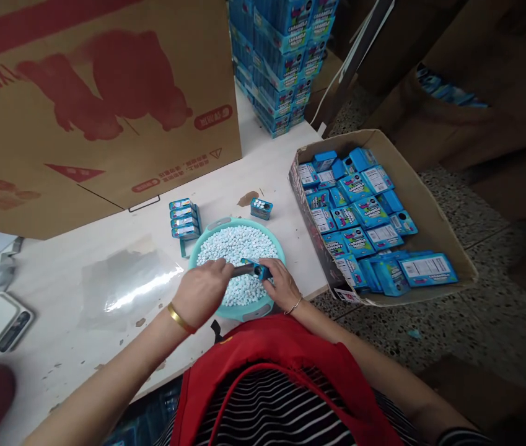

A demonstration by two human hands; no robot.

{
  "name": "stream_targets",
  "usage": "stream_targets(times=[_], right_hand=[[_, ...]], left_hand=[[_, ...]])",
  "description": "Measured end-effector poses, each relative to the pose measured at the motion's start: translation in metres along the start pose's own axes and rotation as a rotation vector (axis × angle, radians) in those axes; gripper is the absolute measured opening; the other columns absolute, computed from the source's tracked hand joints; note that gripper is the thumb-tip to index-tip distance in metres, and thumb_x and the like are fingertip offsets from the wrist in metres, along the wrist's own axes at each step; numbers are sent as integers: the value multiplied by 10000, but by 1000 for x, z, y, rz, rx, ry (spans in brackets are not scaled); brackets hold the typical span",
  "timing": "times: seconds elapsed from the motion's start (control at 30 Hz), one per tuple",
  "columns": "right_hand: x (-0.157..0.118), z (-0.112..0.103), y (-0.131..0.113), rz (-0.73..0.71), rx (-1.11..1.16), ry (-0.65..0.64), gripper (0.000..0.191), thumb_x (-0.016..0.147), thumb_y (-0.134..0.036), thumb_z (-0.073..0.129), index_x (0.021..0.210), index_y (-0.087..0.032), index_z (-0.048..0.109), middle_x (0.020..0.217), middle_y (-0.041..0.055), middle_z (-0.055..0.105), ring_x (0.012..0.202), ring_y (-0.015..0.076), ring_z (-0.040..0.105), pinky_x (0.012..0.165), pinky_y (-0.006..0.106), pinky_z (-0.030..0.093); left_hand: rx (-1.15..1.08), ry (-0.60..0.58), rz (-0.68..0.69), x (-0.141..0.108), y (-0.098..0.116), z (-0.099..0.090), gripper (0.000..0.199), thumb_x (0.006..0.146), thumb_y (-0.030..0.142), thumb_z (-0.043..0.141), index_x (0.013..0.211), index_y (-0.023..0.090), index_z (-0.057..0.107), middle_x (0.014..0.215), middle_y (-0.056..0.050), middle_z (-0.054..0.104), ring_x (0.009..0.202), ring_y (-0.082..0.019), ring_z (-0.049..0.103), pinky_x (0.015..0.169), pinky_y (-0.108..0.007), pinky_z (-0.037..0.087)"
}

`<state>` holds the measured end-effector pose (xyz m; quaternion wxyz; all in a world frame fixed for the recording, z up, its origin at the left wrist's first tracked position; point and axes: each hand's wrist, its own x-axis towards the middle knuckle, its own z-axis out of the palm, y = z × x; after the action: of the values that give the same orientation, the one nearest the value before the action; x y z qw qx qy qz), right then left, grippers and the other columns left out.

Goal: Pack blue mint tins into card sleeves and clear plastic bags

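A round turquoise basin (192,253) full of small pale blue and white candies (232,244) stands on the white table. Over it, my left hand (206,288) is closed around a dark, rod-like tool (243,270) whose tip meets a small blue candy box (259,271). That box is held by my right hand (284,286), its open end towards the tool. Whether the tool is hollow cannot be made out. Behind the basin stands a single blue box (261,209) with white candies showing at its top. Left of that, several blue boxes (184,220) form a short row.
To the right, a cardboard carton (434,204) holds many blue boxes. Wrapped stacks of boxes (285,62) rise at the back. A large printed carton (105,124) fills the back left. A clear plastic sheet (127,279) and a white scale (5,322) lie left.
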<state>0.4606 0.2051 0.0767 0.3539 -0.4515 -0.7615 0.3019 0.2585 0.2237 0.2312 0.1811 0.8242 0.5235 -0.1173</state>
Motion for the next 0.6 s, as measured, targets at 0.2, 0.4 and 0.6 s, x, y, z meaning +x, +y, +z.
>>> stream_targets(times=[0.2,0.4,0.6], right_hand=[[-4,-19,2,104,19,46,413,800,-109,478,1199,-212,461,1140,109,571,1086,253,527,941,453,458],[-9,-37,0,238,30,123,362,837,-199,507,1197,-221,475,1148,101,576,1083,244,542,931,434,460],[-13,-45,2,354,54,181,334,842,-273,558,1162,-206,495,1114,107,595,1042,241,570,910,420,468]], left_hand=[[-78,-116,-283,16,-69,86,133,874,178,405,936,160,521,974,-102,588,899,-223,576,717,-321,448],[-255,-97,-203,68,-51,176,176,864,190,442,1020,164,519,1081,-118,587,991,-220,569,828,-322,436],[-442,-32,-113,75,-43,187,218,860,234,447,1059,178,514,1046,-88,605,942,-201,572,838,-317,438]])
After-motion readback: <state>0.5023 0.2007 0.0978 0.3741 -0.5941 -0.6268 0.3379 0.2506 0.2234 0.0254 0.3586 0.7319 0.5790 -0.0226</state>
